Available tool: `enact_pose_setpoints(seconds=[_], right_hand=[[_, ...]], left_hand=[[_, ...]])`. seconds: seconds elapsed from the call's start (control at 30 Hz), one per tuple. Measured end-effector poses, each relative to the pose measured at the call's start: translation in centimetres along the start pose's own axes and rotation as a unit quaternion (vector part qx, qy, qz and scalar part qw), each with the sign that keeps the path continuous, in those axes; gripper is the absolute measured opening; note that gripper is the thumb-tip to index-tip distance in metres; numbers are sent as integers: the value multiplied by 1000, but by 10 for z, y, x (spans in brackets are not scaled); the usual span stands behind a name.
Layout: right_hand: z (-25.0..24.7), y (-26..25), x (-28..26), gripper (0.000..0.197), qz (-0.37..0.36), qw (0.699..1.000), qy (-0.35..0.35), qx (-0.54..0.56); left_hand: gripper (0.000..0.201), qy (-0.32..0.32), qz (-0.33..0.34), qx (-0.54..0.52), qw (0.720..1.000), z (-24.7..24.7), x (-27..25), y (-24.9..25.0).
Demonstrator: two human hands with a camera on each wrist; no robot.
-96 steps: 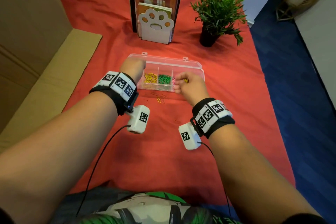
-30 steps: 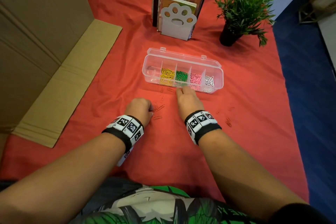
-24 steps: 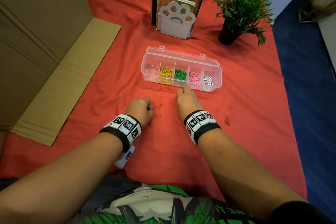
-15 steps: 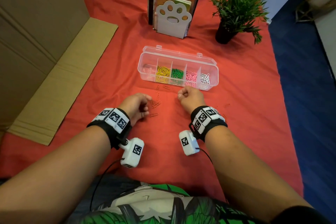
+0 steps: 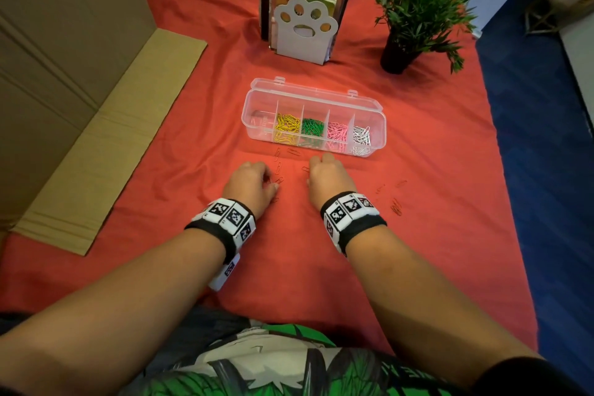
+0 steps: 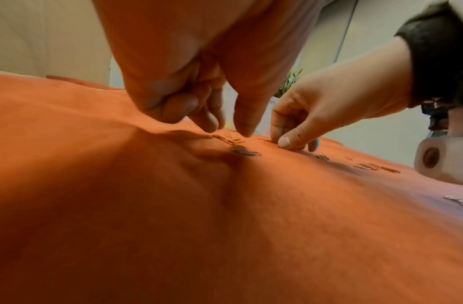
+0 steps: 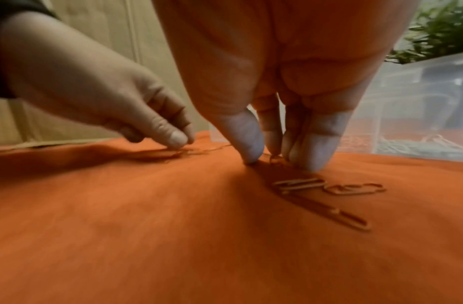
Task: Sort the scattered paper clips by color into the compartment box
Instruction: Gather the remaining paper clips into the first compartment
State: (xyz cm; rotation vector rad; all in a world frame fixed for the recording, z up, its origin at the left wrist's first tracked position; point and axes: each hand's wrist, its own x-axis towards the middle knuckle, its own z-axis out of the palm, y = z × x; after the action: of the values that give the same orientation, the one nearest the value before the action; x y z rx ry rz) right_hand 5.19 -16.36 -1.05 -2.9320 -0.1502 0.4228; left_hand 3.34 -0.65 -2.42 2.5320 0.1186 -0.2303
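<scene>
The clear compartment box (image 5: 376,106) lies open ahead, with yellow, green, pink and white clips in separate cells; its leftmost cell (image 5: 262,119) looks bare. Red paper clips (image 5: 279,167) lie scattered on the red cloth in front of it. My left hand (image 5: 273,178) (image 6: 227,131) points down at them, thumb and forefinger a little apart with their tips at the cloth and no clip lifted. My right hand (image 5: 313,164) (image 7: 274,158) pinches a red clip (image 7: 275,160) against the cloth with thumb and fingers. More red clips (image 7: 298,183) lie just behind it.
A few red clips (image 5: 396,206) lie to the right of my right wrist. A paw-shaped bookend with books (image 5: 303,29) and a potted plant (image 5: 418,10) stand behind the box. Flattened cardboard (image 5: 106,138) covers the left side. The cloth's right edge (image 5: 501,170) drops to blue floor.
Both wrists have dropped back down to the cloth, hiding the wrist cameras. The right hand's fingers have closed round a red clip. The left hand stays at the clips beside it.
</scene>
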Motion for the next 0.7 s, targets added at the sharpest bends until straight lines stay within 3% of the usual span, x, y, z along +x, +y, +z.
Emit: enact_pose_setpoints(seconds=[0.1, 0.2, 0.33, 0.53, 0.57, 0.63, 0.67, 0.7], right_hand=[[2, -6, -4, 33, -14, 1000, -4, -26], [3, -6, -4, 33, -11, 999, -4, -30], [2, 6, 6, 34, -2, 999, -20, 42], [0, -1, 16, 29, -24, 995, 8, 101], [0, -3, 17, 25, -23, 992, 8, 123], [-5, -8, 20, 15, 21, 974, -6, 226], [-8, -10, 21, 15, 59, 946, -34, 317], [-10, -13, 20, 20, 97, 898, -67, 424]], left_hand=[[31, -3, 0, 21, 1000, 3, 3, 3], [24, -25, 15, 45, 999, 2, 8, 8], [21, -52, 6, 54, 997, 2, 11, 9], [16, -49, -51, -73, 995, -2, 14, 6], [15, -62, -86, -140, 985, -4, 15, 6], [18, -88, -176, -316, 928, -10, 14, 10], [22, -94, -215, -388, 891, -14, 13, 11], [25, -100, -243, -450, 853, -19, 11, 10]])
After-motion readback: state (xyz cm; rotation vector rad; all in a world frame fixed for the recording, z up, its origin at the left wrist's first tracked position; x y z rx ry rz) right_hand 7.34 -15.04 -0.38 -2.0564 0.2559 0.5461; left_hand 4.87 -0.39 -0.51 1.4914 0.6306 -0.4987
